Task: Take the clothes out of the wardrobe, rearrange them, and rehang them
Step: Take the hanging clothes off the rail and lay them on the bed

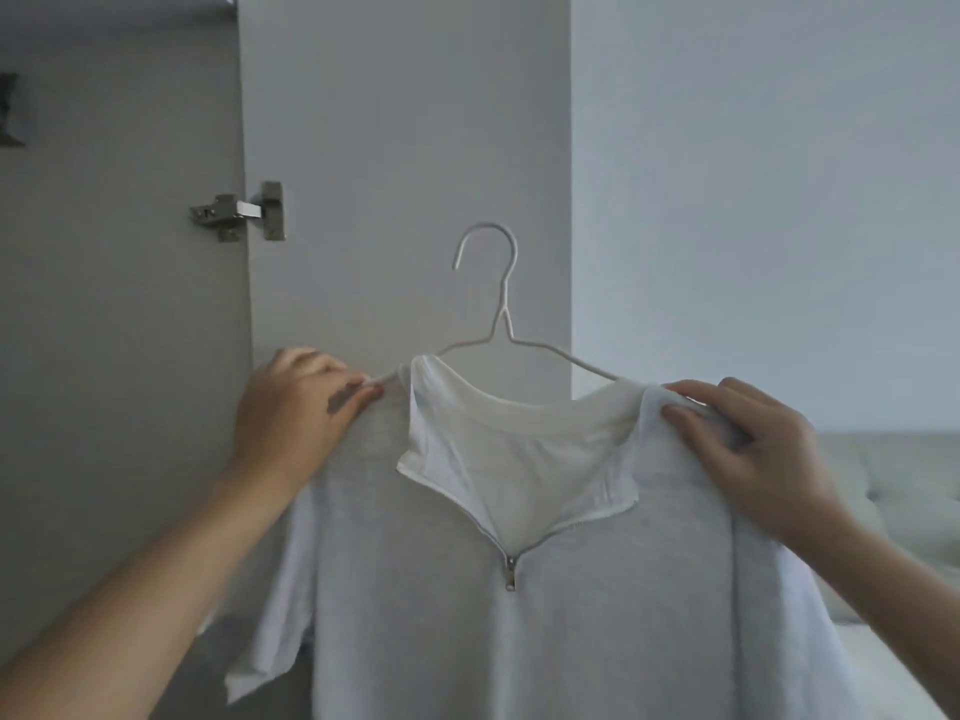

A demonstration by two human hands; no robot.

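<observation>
A light grey zip-neck top (441, 605) hangs on a thin white wire hanger (501, 314), held up in front of me. A white T-shirt (519, 459) sits under it on the same hanger, showing at the open collar and at the left sleeve. My left hand (296, 413) pinches the top's left shoulder together with the hanger's end. On the other side, my right hand (748, 449) grips the right shoulder of the top over the hanger. The hanger's hook is free and points left.
An open wardrobe door (405, 148) stands right behind the hanger, with a metal hinge (241, 213) at its left edge joining the wardrobe's side panel (114, 304). A pale wall (753, 174) fills the right, and a light sofa (898, 491) lies low at the right.
</observation>
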